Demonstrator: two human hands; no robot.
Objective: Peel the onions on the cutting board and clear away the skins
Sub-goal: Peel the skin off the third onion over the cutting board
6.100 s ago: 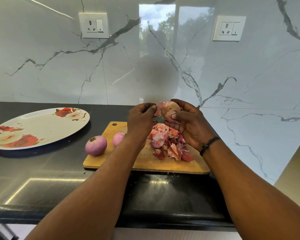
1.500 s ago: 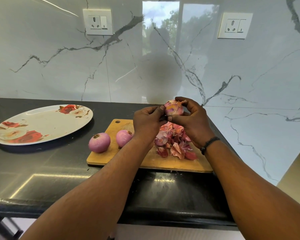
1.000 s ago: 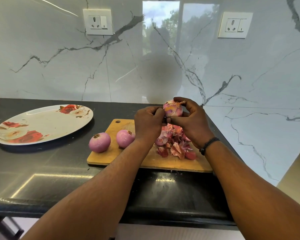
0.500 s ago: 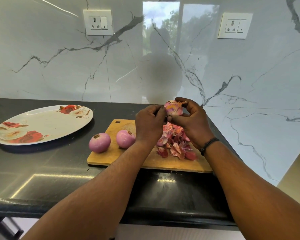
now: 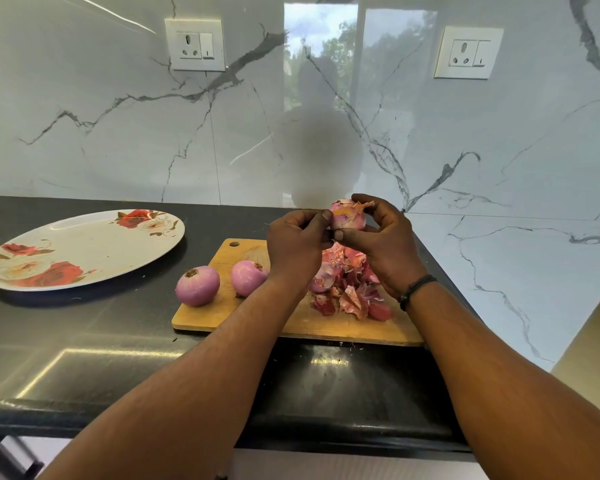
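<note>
Head cam is showing me both hands up over the wooden cutting board (image 5: 222, 315). I'm seeing the right hand (image 5: 387, 249) curling its fingers & thumb round a partly peeled onion (image 5: 347, 216), holding it in the air above the board's back edge. Some dry skin is sticking out at the onion's top. The left hand (image 5: 295, 247) is touching the onion's left side w/ its fingertips bent in tight; looks like it's pinching a bit of skin there, but I can't tell for sure.

Two peeled onions are sitting on the board's left end: one (image 5: 197, 285) right at the left edge, the other (image 5: 248, 277) just beside it, partly behind the left wrist. A pile of onion skins (image 5: 349, 294) is lying on the board under the hands, toward the right.

A flowery oval plate (image 5: 80, 249) is resting on the black counter (image 5: 84, 341), left of the board & apart from it. A black band (image 5: 417, 287) is going round the right wrist.
</note>
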